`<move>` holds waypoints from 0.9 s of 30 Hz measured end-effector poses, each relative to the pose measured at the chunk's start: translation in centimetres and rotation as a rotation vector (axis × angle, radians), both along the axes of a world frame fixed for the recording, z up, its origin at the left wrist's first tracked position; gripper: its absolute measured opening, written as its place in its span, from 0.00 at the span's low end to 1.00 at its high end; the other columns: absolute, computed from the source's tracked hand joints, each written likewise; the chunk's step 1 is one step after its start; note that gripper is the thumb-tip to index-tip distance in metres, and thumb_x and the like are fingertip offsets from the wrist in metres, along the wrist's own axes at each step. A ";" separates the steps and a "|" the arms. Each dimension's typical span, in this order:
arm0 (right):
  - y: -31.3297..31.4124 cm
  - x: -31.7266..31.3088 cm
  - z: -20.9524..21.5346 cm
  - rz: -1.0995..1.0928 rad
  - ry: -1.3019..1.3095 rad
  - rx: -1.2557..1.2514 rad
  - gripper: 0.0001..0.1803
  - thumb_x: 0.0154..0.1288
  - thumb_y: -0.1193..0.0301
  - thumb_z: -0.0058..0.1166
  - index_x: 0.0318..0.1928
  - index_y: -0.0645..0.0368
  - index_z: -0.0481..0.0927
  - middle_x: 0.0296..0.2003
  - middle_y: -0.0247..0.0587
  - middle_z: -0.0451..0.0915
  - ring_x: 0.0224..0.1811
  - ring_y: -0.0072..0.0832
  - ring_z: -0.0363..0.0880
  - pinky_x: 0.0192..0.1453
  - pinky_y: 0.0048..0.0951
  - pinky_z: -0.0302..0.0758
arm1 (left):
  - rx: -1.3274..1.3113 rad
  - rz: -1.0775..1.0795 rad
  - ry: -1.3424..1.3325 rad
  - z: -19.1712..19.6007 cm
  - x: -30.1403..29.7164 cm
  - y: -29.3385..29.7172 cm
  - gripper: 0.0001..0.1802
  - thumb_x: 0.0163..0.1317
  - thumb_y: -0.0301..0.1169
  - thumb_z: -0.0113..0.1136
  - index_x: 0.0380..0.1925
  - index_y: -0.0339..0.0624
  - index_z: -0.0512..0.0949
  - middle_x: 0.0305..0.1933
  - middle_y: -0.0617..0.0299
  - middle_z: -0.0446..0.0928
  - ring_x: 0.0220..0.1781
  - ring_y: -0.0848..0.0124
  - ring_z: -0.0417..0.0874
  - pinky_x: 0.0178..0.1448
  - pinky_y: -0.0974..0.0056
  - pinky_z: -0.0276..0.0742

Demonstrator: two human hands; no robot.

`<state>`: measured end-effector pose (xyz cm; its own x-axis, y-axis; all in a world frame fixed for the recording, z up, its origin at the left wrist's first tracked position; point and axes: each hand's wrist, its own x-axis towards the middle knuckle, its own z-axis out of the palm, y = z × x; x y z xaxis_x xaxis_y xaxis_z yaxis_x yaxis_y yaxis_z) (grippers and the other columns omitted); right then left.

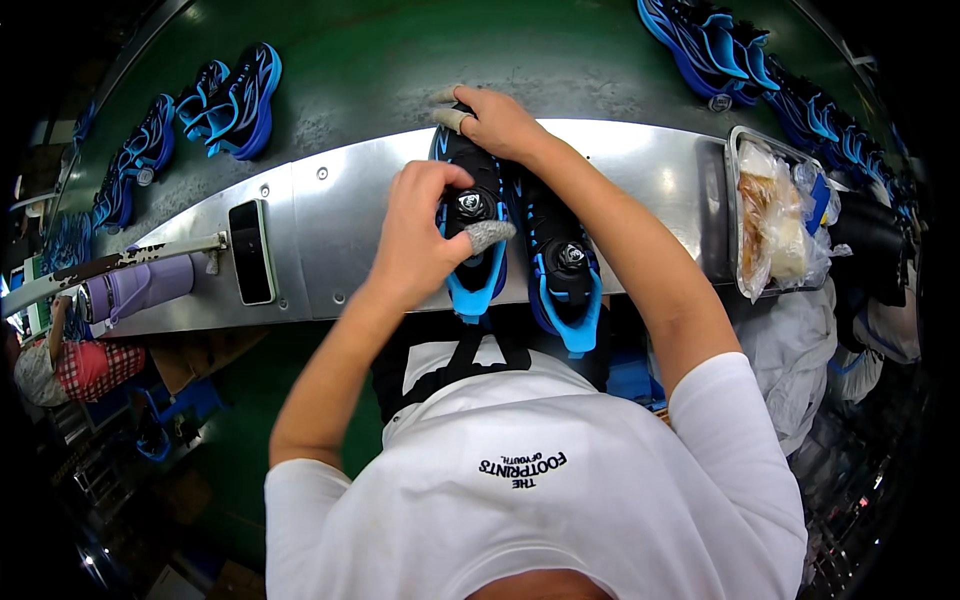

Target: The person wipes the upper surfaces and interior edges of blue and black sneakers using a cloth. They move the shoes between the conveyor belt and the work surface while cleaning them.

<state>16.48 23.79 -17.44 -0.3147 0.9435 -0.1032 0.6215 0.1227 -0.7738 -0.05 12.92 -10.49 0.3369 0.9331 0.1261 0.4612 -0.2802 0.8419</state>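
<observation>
Two black and blue sports shoes lie side by side on the metal edge of the bench, toes away from me and blue heel loops toward me. On the left shoe (pixel 466 152), my right hand (pixel 497 124) grips the toe, with light covers on its fingertips. My left hand (pixel 425 222) curls around the round black dial (pixel 475 204) on that shoe's tongue, index finger on the far side and grey-covered thumb on the near side. Just to the right, the other shoe (pixel 565 290) shows a similar dial and touches neither hand.
A phone (pixel 251 252) and a lilac container (pixel 145 288) are at the left, near a worn metal bar (pixel 120 266). At the right stands a metal tray (pixel 736 215) with plastic-wrapped items. More shoes (pixel 245 100) line the green surface (pixel 400 60) on both sides. Another person sits far left.
</observation>
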 end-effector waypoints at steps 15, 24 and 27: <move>-1.1 0.2 1.7 -0.007 -0.120 0.483 0.12 0.64 0.60 0.57 0.43 0.51 0.85 0.38 0.50 0.80 0.45 0.45 0.78 0.50 0.40 0.75 | -0.314 -0.535 -0.338 -3.0 -3.0 3.9 0.14 0.59 0.30 0.61 0.46 0.40 0.79 0.54 0.61 0.78 0.68 0.61 0.69 0.73 0.57 0.59; -10.0 1.3 10.2 0.254 -0.023 0.087 0.17 0.58 0.64 0.65 0.49 0.48 0.84 0.38 0.45 0.71 0.40 0.41 0.75 0.47 0.37 0.74 | -0.158 0.079 -0.246 -1.5 -4.6 -5.6 0.13 0.63 0.25 0.57 0.48 0.37 0.79 0.46 0.55 0.79 0.49 0.67 0.78 0.52 0.63 0.72; -10.5 0.6 9.4 0.199 -0.041 0.173 0.16 0.59 0.65 0.64 0.48 0.49 0.85 0.37 0.44 0.74 0.40 0.40 0.76 0.48 0.35 0.74 | -0.071 -0.177 0.005 3.2 -2.8 -7.4 0.15 0.61 0.28 0.60 0.49 0.42 0.80 0.45 0.50 0.78 0.51 0.56 0.78 0.57 0.57 0.72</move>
<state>17.06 13.32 -8.00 -0.4949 0.8681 0.0374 0.6025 0.3739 -0.7052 -2.87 5.49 -7.32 0.4968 0.8658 0.0598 0.4144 -0.2972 0.8602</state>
